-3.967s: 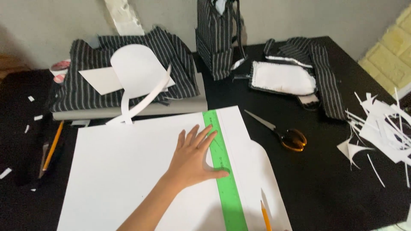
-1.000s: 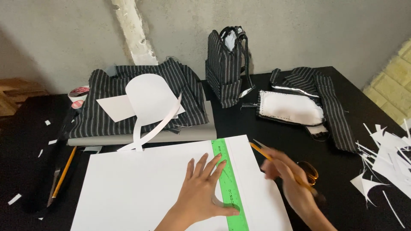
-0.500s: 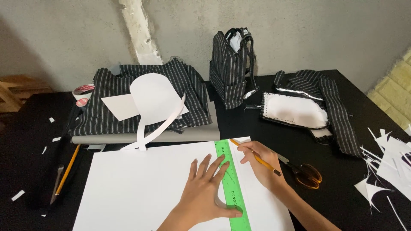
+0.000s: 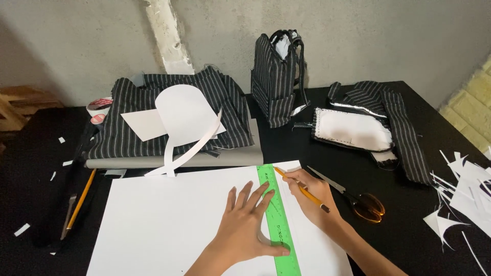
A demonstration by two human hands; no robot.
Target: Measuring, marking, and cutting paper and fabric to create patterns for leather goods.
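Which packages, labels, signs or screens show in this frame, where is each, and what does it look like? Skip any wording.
No packages, signs or screens are in view; two things carry print.
Green ruler: long flat strip on the white paper sheet, pinned by the left hand, with small dark printing along its lower part.
Tape roll: round, white with red print, at the table's far left beside the striped fabric.

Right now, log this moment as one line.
left hand: flat on ruler | right hand: pencil at ruler edge | paper: underneath
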